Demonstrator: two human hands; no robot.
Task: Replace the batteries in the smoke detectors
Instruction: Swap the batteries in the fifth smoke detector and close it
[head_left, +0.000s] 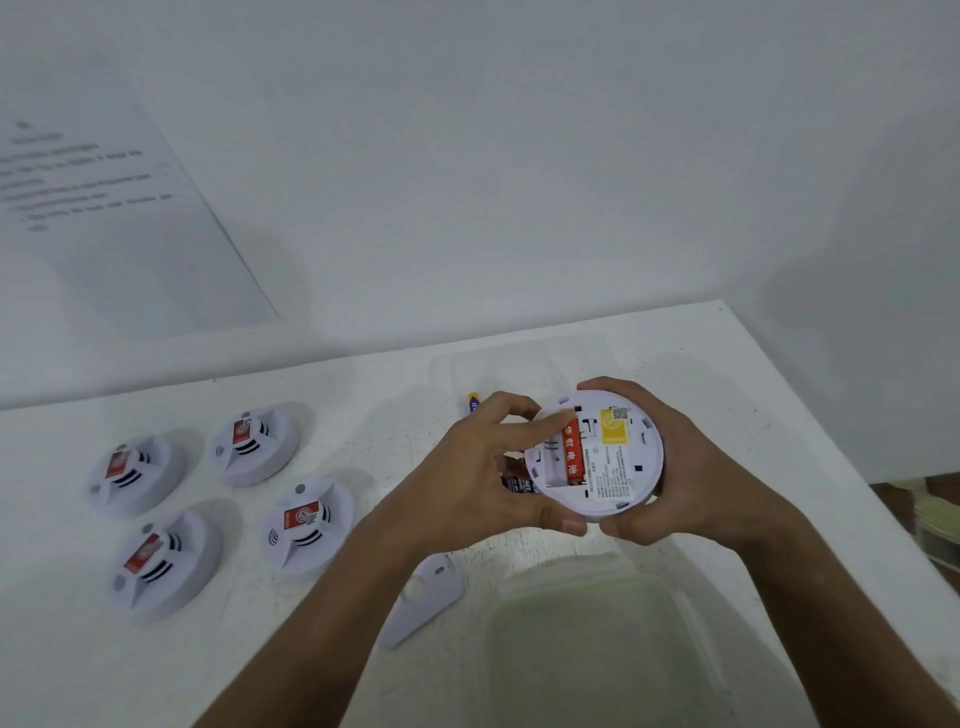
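Detector in hand: a white smoke detector is held above the white table, back side up, so its battery bay faces the person
Right hand: the right hand is curled round the detector's far and right rim, thumb at the near edge, steadying it
Left hand: the left hand grips the left rim, thumb underneath, with a fingertip lying on the red battery in the bay, likely to press it in or pry it out; I cannot tell which
Other detectors: four more detectors sit face up in a group on the left of the table, well apart from the hands, probably waiting their turn
Cover: a white plastic cover piece lies on the table beneath the left forearm
Loose batteries: a battery peeks out beyond the left hand's fingers; more dark ones show just under that hand
Container: a clear plastic box stands near the front edge, perhaps for batteries
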